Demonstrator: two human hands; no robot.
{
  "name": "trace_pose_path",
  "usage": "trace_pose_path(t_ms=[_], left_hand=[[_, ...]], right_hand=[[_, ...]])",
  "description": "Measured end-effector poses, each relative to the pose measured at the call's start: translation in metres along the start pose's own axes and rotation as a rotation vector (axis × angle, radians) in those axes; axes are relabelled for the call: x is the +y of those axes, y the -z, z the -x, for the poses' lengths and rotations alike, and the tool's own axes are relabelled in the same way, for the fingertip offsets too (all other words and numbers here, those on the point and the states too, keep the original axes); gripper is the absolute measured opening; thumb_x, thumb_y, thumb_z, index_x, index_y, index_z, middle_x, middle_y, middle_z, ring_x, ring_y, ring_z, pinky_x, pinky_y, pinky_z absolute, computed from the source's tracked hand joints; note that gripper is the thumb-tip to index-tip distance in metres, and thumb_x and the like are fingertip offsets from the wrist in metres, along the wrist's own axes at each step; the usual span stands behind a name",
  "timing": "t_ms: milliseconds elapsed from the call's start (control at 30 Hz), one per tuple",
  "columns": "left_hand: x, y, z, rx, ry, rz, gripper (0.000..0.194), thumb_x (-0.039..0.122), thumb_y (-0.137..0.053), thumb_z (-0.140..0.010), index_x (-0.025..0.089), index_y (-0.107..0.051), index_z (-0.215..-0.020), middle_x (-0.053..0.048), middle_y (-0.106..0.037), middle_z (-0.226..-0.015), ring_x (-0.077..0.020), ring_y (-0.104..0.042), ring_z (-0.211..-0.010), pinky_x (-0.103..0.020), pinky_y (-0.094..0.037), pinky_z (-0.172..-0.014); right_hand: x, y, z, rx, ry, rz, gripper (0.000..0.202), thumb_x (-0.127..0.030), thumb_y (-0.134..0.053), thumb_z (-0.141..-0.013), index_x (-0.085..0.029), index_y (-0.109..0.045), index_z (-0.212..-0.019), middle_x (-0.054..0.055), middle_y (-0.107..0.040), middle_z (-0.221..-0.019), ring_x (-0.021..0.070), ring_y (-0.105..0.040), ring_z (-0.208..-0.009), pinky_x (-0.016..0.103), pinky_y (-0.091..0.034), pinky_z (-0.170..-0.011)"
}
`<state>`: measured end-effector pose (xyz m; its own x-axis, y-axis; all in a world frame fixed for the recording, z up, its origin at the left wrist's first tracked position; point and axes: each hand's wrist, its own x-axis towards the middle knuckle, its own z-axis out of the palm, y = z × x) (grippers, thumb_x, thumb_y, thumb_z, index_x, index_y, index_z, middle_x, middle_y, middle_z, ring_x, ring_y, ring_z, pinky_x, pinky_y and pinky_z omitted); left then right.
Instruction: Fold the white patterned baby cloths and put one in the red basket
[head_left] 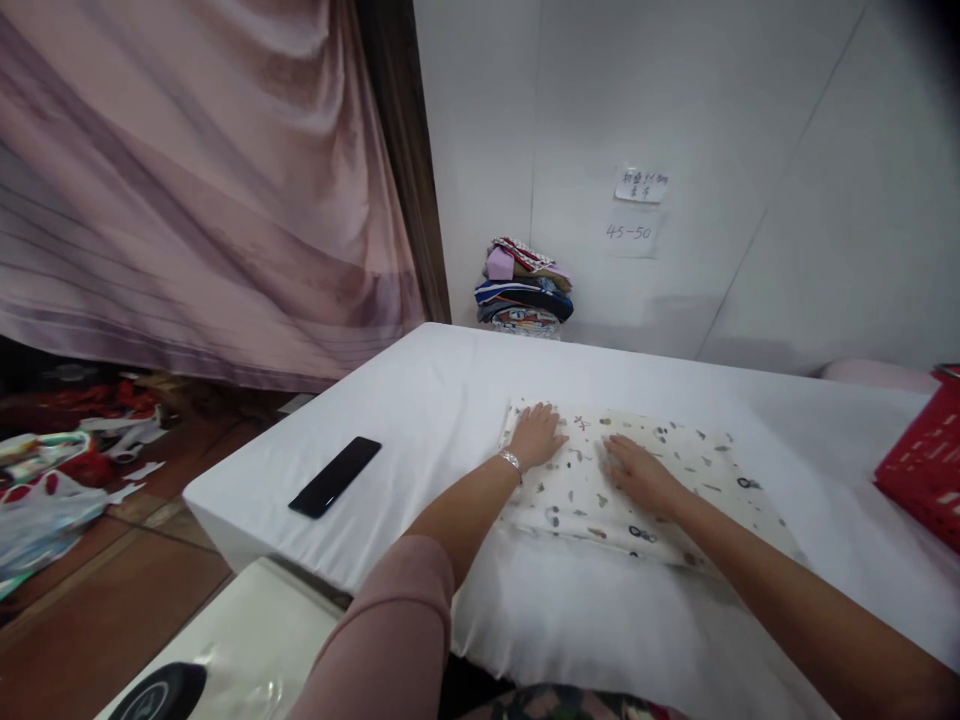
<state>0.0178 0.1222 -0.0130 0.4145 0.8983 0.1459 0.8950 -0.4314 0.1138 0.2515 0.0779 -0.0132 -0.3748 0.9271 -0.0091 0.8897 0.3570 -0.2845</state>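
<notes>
Folded patterned cloth [645,480] lies on the white surface [450,400] right of the black phone [335,476], soft and light by its look, and you press your left hand [536,436] and right hand [637,474] flat on it, fingers open, edges free to pinch.

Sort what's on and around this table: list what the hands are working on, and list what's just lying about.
In hand:
left hand and right hand, both flat on the folded patterned cloth.

Lying about:
black phone
stack of folded clothes by the wall
red basket
paper notes on the wall
</notes>
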Motion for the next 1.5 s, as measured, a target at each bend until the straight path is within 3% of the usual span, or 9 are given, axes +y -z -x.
trace_pose_path(t_ms=[133,267,433,667,867,967,1100,1267,1500], left_hand=[[-0.016,-0.013,-0.015,0.029,0.072,-0.02,0.06,0.051,-0.035,-0.091,0.009,-0.041,-0.134,-0.016,-0.033,-0.146,-0.0307,-0.023,-0.137,-0.048,-0.018,-0.112],[-0.023,-0.025,-0.018,0.037,0.123,-0.02,0.068,0.055,-0.029,-0.09,0.007,-0.037,-0.137,-0.017,-0.033,-0.146,-0.0311,-0.024,-0.137,-0.046,-0.017,-0.112],[-0.023,-0.028,-0.018,0.056,0.118,-0.021,0.062,0.051,-0.029,-0.092,0.009,-0.037,-0.138,-0.016,-0.035,-0.146,-0.029,-0.024,-0.137,-0.046,-0.018,-0.112],[-0.033,-0.022,-0.025,0.078,0.184,-0.038,0.064,0.055,-0.029,-0.09,0.013,-0.041,-0.137,-0.015,-0.036,-0.146,-0.0309,-0.024,-0.138,-0.053,-0.018,-0.11],[-0.039,-0.025,-0.026,0.055,0.188,-0.098,0.063,0.052,-0.029,-0.091,0.011,-0.04,-0.137,-0.017,-0.033,-0.146,-0.0322,-0.022,-0.138,-0.056,-0.02,-0.108],[-0.038,-0.022,-0.027,0.05,0.203,-0.106,0.063,0.051,-0.028,-0.091,0.011,-0.04,-0.137,-0.017,-0.033,-0.147,-0.031,-0.024,-0.138,-0.055,-0.021,-0.108],[-0.037,-0.02,-0.029,0.042,0.2,-0.126,0.064,0.051,-0.027,-0.091,0.01,-0.038,-0.138,-0.017,-0.032,-0.147,-0.0316,-0.022,-0.138,-0.055,-0.021,-0.108],[-0.037,-0.018,-0.031,-0.009,0.229,-0.12,0.069,0.053,-0.024,-0.09,0.008,-0.035,-0.14,-0.015,-0.029,-0.149,-0.0307,-0.02,-0.139,-0.054,-0.021,-0.108],[-0.037,-0.017,-0.03,0.005,0.213,-0.181,0.067,0.052,-0.024,-0.09,0.009,-0.036,-0.14,-0.014,-0.03,-0.148,-0.0306,-0.022,-0.139,-0.055,-0.023,-0.107]], right_hand=[[-0.016,-0.005,-0.047,0.008,0.074,0.053,0.056,-0.031,-0.035,-0.088,-0.01,-0.038,-0.14,0.013,-0.03,-0.148,0.0267,-0.023,-0.138,0.044,-0.022,-0.111],[-0.027,-0.015,-0.087,0.019,0.104,0.073,0.056,-0.038,-0.031,-0.091,-0.012,-0.036,-0.141,0.013,-0.027,-0.15,0.0277,-0.019,-0.139,0.049,-0.02,-0.11],[-0.017,-0.035,-0.103,0.035,0.09,0.098,0.058,-0.047,-0.024,-0.093,-0.018,-0.034,-0.141,0.009,-0.023,-0.152,0.0249,-0.016,-0.14,0.05,-0.015,-0.111],[-0.015,-0.039,-0.101,0.039,0.09,0.075,0.061,-0.05,-0.022,-0.093,-0.016,-0.032,-0.143,0.009,-0.02,-0.152,0.0243,-0.013,-0.14,0.049,-0.011,-0.112],[-0.015,-0.018,-0.101,-0.062,0.079,-0.048,0.067,-0.055,-0.021,-0.092,-0.014,-0.027,-0.145,0.009,-0.016,-0.153,0.0233,-0.01,-0.141,0.045,-0.01,-0.113],[0.005,-0.001,-0.084,-0.025,-0.001,-0.043,0.069,-0.055,-0.021,-0.092,-0.014,-0.022,-0.147,0.009,-0.014,-0.154,0.0225,-0.007,-0.141,0.044,-0.01,-0.113],[0.055,0.016,-0.045,0.076,-0.125,0.129,0.067,-0.054,-0.023,-0.091,-0.015,-0.026,-0.146,0.009,-0.015,-0.154,0.0239,-0.006,-0.141,0.047,-0.005,-0.113],[0.112,0.015,-0.018,0.034,-0.361,0.197,0.07,-0.059,-0.018,-0.09,-0.017,-0.026,-0.146,0.008,-0.018,-0.153,0.0257,-0.011,-0.141,0.049,-0.01,-0.112],[0.12,0.017,-0.019,0.003,-0.362,0.104,0.073,-0.064,-0.016,-0.089,-0.02,-0.024,-0.146,0.007,-0.015,-0.154,0.0247,-0.009,-0.141,0.048,-0.012,-0.112]])
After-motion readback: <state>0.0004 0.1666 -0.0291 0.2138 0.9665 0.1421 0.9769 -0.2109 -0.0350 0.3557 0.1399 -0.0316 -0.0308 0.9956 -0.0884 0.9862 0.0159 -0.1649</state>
